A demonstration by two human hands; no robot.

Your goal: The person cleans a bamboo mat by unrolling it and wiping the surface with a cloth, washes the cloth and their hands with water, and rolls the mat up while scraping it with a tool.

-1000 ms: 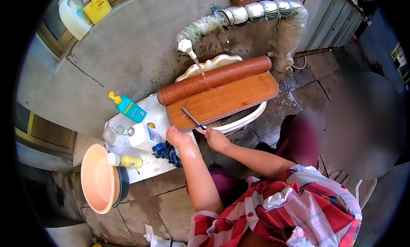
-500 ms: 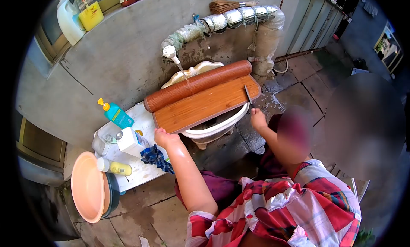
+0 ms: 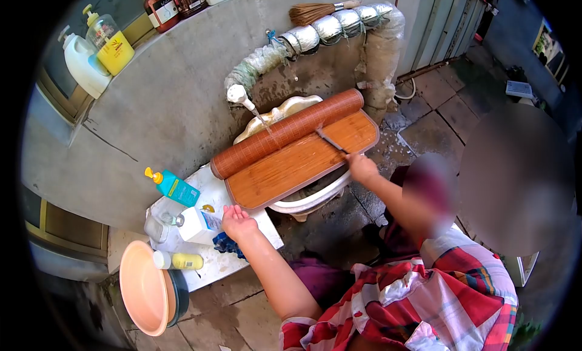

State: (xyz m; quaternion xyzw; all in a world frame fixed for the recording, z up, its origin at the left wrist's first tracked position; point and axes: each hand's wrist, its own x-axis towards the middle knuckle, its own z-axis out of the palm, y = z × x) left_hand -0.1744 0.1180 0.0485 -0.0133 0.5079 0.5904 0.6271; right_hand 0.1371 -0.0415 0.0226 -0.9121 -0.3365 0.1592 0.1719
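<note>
A brown bamboo mat [image 3: 303,169], its far side rolled up [image 3: 285,132], lies across the white sink [image 3: 315,198]. Water runs from the white tap [image 3: 237,95] onto the roll. My right hand [image 3: 362,168] is closed round a slim dark-handled tool [image 3: 333,140], whose greyish head touches the mat near the roll; its exact kind is unclear. My left hand [image 3: 239,222], palm up with fingers loosely apart, is just below the mat's near left corner and holds nothing visible. A dark blue cloth [image 3: 227,244] lies beside that hand.
Left of the sink, a white table [image 3: 209,272] bears a teal pump bottle [image 3: 176,187], a white container [image 3: 199,226] and a yellow bottle [image 3: 182,261]. Basins [image 3: 142,290] stand beside it. A wrapped pipe [image 3: 315,35] with a straw brush [image 3: 315,11] runs along the wall.
My right hand has moved left over the mat, bringing the tool's head toward the roll. My left hand has come off the mat's corner and turned palm up. The camera view has shifted.
</note>
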